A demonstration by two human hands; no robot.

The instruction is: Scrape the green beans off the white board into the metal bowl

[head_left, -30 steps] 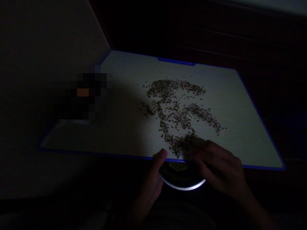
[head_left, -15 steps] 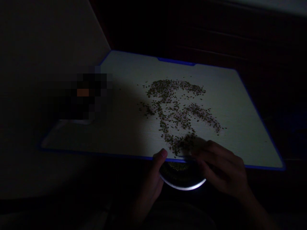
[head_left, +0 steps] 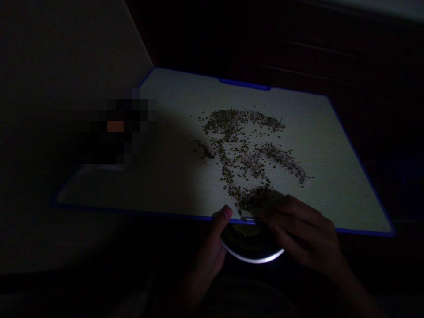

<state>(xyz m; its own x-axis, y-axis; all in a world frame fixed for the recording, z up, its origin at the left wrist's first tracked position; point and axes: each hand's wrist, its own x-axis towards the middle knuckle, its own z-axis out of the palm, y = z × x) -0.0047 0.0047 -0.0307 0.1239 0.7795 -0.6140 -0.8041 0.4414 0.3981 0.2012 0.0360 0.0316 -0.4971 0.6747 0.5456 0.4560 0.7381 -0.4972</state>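
Small dark seed-like grains (head_left: 228,121) lie in loose curved bands on a pale board (head_left: 334,176) with a blue rim. Under the board's near edge is a round bowl (head_left: 255,259) with a bright rim and similar grains inside. My left hand (head_left: 212,247) is closed around the bowl's left side, its thumb lying up over the board's edge. At the near edge, over the lowest grains, my right hand (head_left: 308,229) has its fingers pinched together. A thin pale line shows by its fingertips; what they hold is too dark to tell.
A dark blurred-out object (head_left: 114,132) with a small orange patch covers the board's left side. A pale surface (head_left: 66,53) lies on the left. The surroundings are very dim, and a shadow falls across the board's middle left.
My right fingertips have shifted slightly left along the near edge, and a few grains there now lie closer to the rim. My left hand and the bowl stay in place.
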